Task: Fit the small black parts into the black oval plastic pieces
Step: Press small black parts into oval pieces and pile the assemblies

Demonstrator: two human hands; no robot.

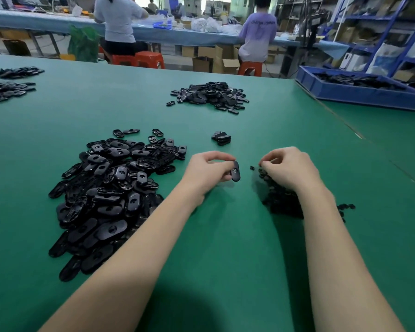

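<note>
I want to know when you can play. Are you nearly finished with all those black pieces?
Not nearly. Maybe done: a small stack set apart ahead of the hands, though I can't see parts inside. In hand: the left hand holds one oval piece, and the right hand is curled over the pile of small parts, seemingly picking one. Left: the big pile of oval pieces beside the left arm, plus another pile farther back.
</note>
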